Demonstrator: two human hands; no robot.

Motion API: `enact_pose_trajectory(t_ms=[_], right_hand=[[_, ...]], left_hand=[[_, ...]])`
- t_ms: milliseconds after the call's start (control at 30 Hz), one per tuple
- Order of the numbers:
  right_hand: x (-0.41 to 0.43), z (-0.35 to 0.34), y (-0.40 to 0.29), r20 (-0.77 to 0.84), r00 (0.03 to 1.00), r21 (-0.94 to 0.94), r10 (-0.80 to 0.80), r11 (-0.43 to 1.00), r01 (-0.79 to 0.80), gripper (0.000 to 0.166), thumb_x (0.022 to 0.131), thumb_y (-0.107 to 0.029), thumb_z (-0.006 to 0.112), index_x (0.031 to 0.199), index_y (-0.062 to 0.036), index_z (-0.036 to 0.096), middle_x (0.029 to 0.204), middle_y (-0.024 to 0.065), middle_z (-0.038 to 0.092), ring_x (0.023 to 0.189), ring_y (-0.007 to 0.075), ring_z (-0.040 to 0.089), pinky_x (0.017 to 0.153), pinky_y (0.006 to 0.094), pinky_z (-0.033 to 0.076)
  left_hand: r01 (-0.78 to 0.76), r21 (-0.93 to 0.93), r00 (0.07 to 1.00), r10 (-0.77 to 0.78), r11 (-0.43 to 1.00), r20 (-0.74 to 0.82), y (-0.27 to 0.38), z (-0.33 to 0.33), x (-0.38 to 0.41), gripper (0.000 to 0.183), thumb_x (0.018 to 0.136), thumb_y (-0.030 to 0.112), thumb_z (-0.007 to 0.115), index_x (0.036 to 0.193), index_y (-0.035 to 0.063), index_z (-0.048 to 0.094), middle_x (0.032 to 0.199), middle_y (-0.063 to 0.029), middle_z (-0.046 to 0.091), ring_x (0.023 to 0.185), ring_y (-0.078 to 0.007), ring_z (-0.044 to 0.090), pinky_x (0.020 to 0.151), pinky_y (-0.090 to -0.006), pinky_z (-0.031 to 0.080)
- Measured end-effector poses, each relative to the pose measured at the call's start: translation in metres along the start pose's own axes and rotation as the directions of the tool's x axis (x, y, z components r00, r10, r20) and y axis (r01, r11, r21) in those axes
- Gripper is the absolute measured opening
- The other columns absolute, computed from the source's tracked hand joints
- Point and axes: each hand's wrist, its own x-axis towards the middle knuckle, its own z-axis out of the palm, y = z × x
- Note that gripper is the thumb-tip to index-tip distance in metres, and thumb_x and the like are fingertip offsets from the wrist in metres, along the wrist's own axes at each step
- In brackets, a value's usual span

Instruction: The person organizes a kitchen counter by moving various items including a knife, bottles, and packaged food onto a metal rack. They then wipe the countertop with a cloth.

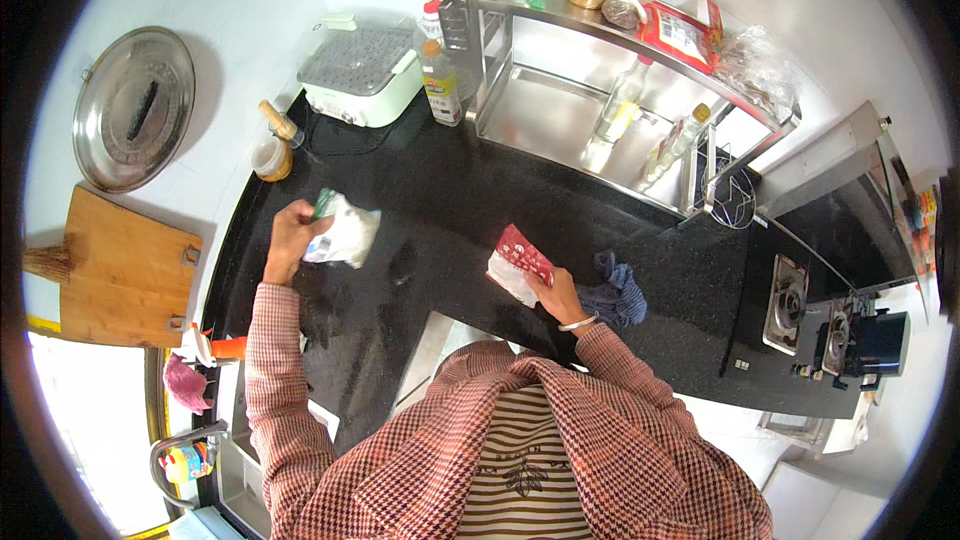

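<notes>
My left hand [294, 236] grips the top of a plastic packet [345, 232] with a green edge and pale contents, held over the left part of the black countertop [442, 187]. In my right hand [556, 295] is a red and white packet [517, 264] that bears writing, pinched at its right edge above the counter. Just right of that hand lies a crumpled blue cloth [619, 292]. The two packets are well apart.
A metal rack [592, 26] with bottles and bags stands at the back, beside a bottle [441, 90] and a pale green electric cooker [364, 75]. A lidded jar [271, 159] is at back left, a gas stove [787, 304] at right, a sink faucet [184, 442] at lower left.
</notes>
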Motion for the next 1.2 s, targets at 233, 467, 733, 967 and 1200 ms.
enact_pose_trajectory(t_ms=[233,467,733,967,1200], right_hand=[[-0.004,-0.03,0.018,-0.1,0.994,-0.041,0.048,0.998,-0.052,0.029,0.081,-0.024,0.063,0.09,0.0039,0.063,0.073,0.0194,0.064,0.068,0.0208,0.065,0.061,0.0345,0.046],[-0.024,-0.054,0.043,-0.212,0.976,0.118,0.054,0.993,-0.029,0.027,0.082,-0.021,0.061,0.095,0.0026,0.062,0.074,0.0161,0.065,0.066,0.0212,0.061,0.06,0.0332,0.045],[-0.041,-0.065,0.048,-0.233,0.969,0.206,0.084,0.978,-0.035,0.024,0.085,-0.019,0.06,0.095,0.0023,0.062,0.075,0.0078,0.064,0.068,0.0121,0.056,0.061,0.0292,0.044],[-0.04,-0.07,0.048,-0.242,0.965,0.268,0.102,0.963,-0.035,0.021,0.084,-0.016,0.06,0.093,0.0022,0.062,0.068,0.0054,0.061,0.064,0.0089,0.053,0.058,0.0299,0.043],[0.013,-0.097,0.019,-0.301,0.952,0.384,0.051,0.92,0.072,0.013,0.084,-0.01,0.06,0.087,0.002,0.062,0.068,-0.0015,0.058,0.064,0.0055,0.048,0.056,0.0272,0.041]], left_hand=[[-0.038,-0.105,0.968,0.062,0.994,0.243,0.101,0.135,0.067,0.019,0.075,0.009,0.071,0.066,0.0068,0.055,0.066,0.0045,0.051,0.06,-0.0054,0.043,0.054,-0.0233,0.036],[-0.261,-0.031,0.948,0.262,0.965,0.178,0.141,0.238,0.142,0.019,0.074,0.011,0.073,0.069,0.001,0.058,0.065,0.0033,0.05,0.059,-0.0063,0.043,0.051,-0.0249,0.035],[-0.345,0.424,0.936,0.341,0.838,0.087,0.124,0.295,0.211,0.022,0.069,0.023,0.071,0.079,0.0041,0.069,0.073,-0.0153,0.066,0.07,-0.0272,0.065,0.063,-0.0357,0.05],[-0.433,0.677,0.825,0.564,0.594,0.033,0.092,0.295,0.235,0.014,0.074,0.021,0.06,0.076,0.0087,0.066,0.077,-0.0176,0.064,0.075,-0.0367,0.063,0.064,-0.0455,0.051],[-0.359,0.734,0.899,0.426,0.576,0.104,0.121,0.277,0.199,0.02,0.075,0.027,0.064,0.084,0.0089,0.066,0.079,-0.0154,0.065,0.079,-0.0351,0.063,0.069,-0.0451,0.05]])
